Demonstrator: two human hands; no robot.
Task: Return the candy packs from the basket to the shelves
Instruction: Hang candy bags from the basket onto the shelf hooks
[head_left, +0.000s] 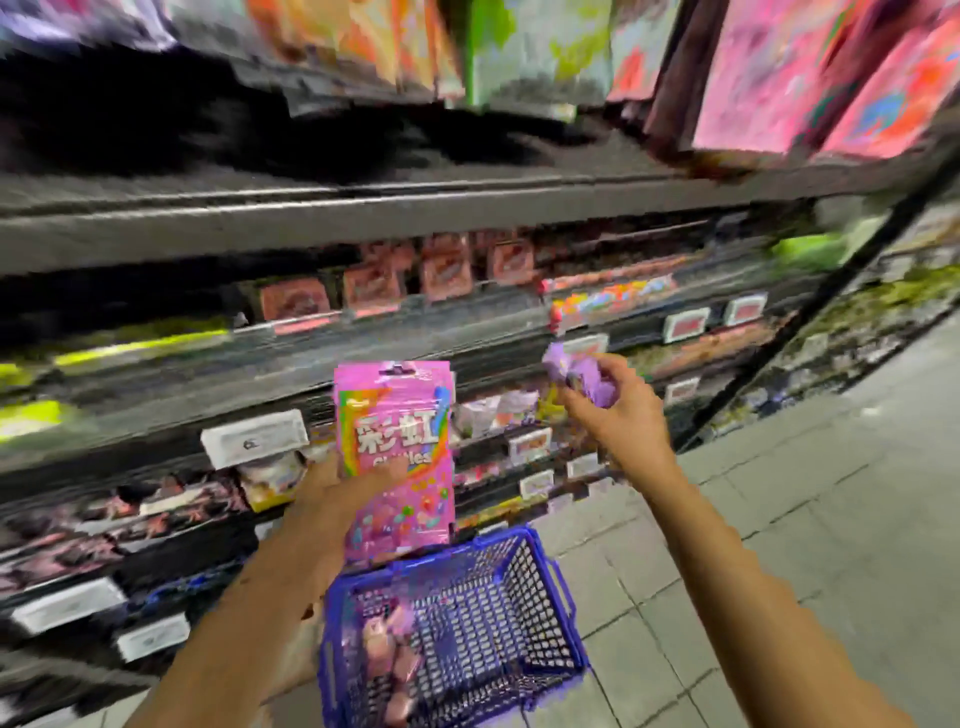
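Observation:
My left hand (337, 499) holds a pink candy pack (397, 415) upright in front of the shelves, thumb across its front. Raised to the right of it, my right hand (618, 410) grips a small purple candy pack (576, 371) near the middle shelf rails. Below both hands a blue wire basket (540, 623) stands on the floor, with several pink packs (389, 654) lying in its left side. The picture is blurred by motion.
Dark shelves (363, 213) run across the view with rows of candy packs and white price tags (254, 436). Large pink packs (810, 78) hang at the top right. Grey floor tiles (779, 545) stretch to the right of the basket.

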